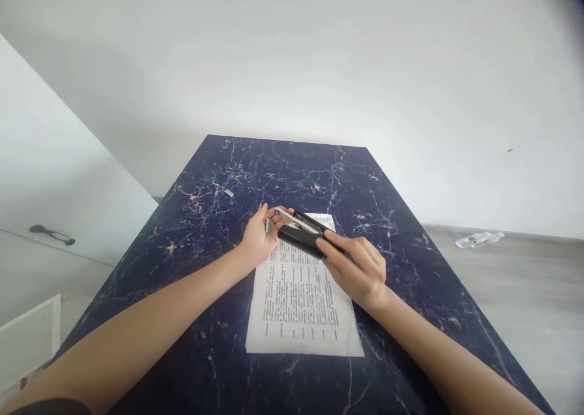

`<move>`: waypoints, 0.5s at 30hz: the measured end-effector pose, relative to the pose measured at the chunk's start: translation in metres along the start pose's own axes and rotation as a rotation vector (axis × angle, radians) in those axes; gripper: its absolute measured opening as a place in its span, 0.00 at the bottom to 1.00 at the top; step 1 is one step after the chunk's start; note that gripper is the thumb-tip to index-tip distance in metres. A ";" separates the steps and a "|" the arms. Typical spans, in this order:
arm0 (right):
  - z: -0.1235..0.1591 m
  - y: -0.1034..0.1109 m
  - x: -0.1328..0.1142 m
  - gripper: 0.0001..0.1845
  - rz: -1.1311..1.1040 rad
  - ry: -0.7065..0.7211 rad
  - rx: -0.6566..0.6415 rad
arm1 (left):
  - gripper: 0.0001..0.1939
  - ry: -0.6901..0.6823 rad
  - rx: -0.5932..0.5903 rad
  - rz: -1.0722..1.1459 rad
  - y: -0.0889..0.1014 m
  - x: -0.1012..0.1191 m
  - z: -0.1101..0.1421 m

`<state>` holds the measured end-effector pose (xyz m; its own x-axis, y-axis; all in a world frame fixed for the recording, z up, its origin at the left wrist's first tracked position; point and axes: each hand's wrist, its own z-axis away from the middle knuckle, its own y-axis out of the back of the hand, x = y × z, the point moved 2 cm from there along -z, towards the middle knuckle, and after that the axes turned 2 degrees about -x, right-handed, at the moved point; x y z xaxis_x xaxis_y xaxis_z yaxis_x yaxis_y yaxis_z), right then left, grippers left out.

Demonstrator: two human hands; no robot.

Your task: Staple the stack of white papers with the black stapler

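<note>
A black stapler (301,241) is held in my right hand (358,268), its fingers wrapped round the rear end. The stapler is opened up, and its pale metal magazine (301,220) shows between the two black parts. My left hand (258,235) is at the stapler's front end, palm turned up and fingers curled. Between its thumb and fingers is a small grey strip (268,226) that looks like a row of staples. Under both hands a printed sheet of paper (296,305) lies on the table, its top part covered by the stapler and hands.
The dark blue marble-patterned table (219,354) reaches to a white wall (292,68). Another small pale strip (229,192) lies on its left side. A white cabinet door with a dark handle (52,235) stands at left. Clear plastic (479,239) lies on the floor at right.
</note>
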<state>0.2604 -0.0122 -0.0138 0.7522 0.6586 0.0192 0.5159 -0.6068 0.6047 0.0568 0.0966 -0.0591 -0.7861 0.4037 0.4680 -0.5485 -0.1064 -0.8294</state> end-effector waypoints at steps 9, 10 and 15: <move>0.002 -0.008 0.013 0.12 -0.275 -0.886 -0.164 | 0.23 -0.177 -0.194 -0.132 -0.010 0.012 0.026; 0.003 -0.011 0.014 0.12 -0.303 -0.919 -0.195 | 0.24 -0.090 -0.241 -0.124 -0.010 0.011 0.028; 0.005 -0.021 0.011 0.13 -0.348 -0.885 -0.350 | 0.28 0.418 -0.608 -0.211 -0.001 0.008 0.035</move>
<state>0.2594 0.0056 -0.0301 0.6901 0.1211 -0.7135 0.7218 -0.1857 0.6667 0.0412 0.0685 -0.0434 -0.4426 0.6833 0.5807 -0.3264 0.4805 -0.8140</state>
